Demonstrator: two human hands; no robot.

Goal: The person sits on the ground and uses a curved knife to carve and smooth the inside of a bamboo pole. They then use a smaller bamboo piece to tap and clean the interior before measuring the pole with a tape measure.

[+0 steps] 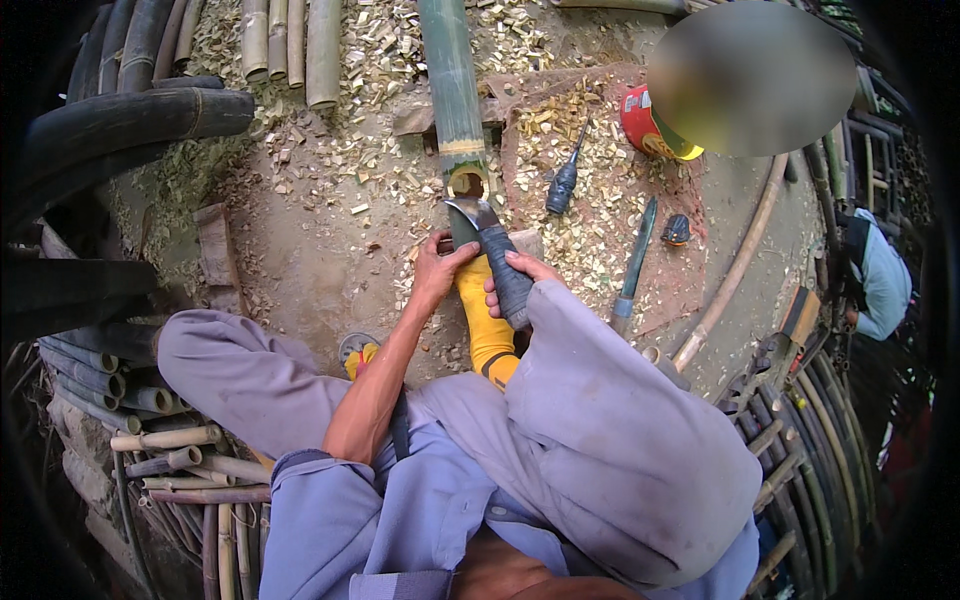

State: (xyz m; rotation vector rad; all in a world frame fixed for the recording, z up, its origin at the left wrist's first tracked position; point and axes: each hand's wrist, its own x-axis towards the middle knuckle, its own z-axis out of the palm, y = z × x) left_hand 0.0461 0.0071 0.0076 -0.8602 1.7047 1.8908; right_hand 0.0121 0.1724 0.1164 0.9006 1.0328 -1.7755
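Well, the green bamboo (456, 95) has a rounded hole (467, 184)

A red tub (638, 118) with yellow and green colouring, partly hidden by a blurred area, shows pale markings on its side that are too small and unclear to read; no words, numbers, labels or signs are legible elsewhere in the head view.

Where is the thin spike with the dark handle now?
In the head view, the thin spike lies right of centre, between the green bamboo pole and the long blade, below-left of the red container.
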